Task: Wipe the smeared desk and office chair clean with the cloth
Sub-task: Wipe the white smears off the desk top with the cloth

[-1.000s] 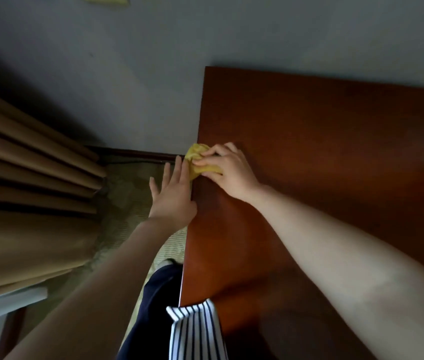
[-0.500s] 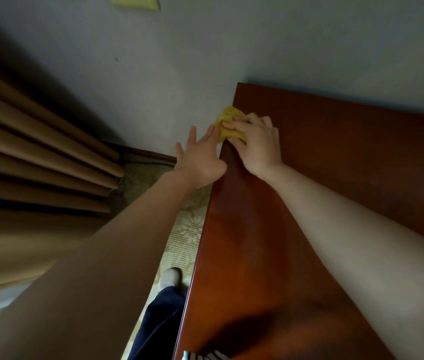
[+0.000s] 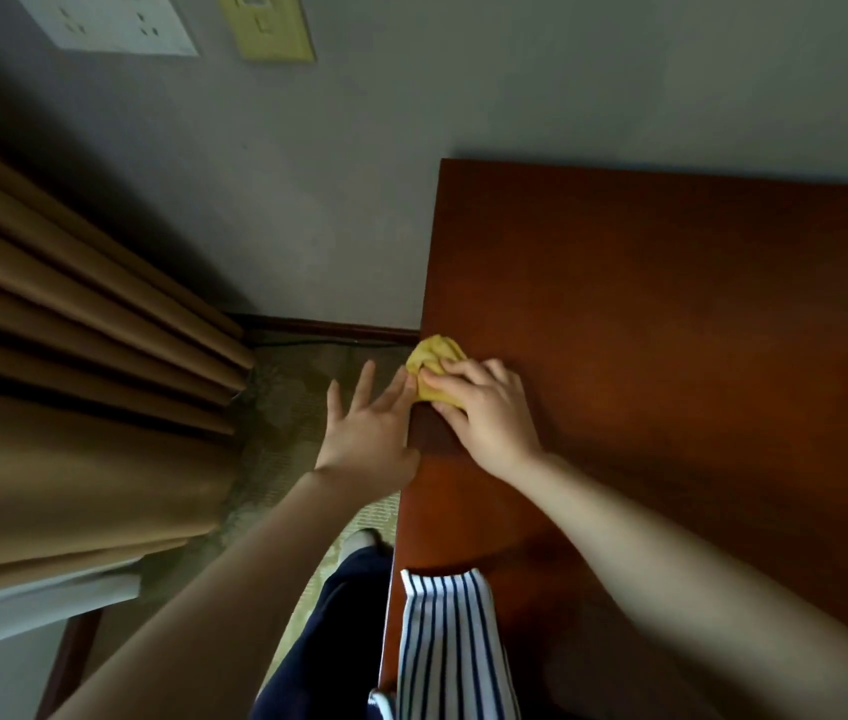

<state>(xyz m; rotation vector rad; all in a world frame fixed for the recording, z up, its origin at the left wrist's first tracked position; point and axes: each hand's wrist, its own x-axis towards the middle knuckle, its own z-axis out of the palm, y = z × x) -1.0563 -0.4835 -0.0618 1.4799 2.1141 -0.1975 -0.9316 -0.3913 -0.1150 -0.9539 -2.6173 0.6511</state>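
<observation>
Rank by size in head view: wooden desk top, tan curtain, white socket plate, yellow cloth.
1. Reddish-brown wooden desk top
2. Tan pleated curtain
3. White socket plate, cropped
4. Crumpled yellow cloth

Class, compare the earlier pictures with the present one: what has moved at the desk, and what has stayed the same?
The right hand has drawn the yellow cloth back along the left edge of the desk toward the person, away from the far corner it neared half a second ago. The left hand came back alongside it. Unchanged: the right hand grips the cloth, the left hand stays open against the edge.
</observation>
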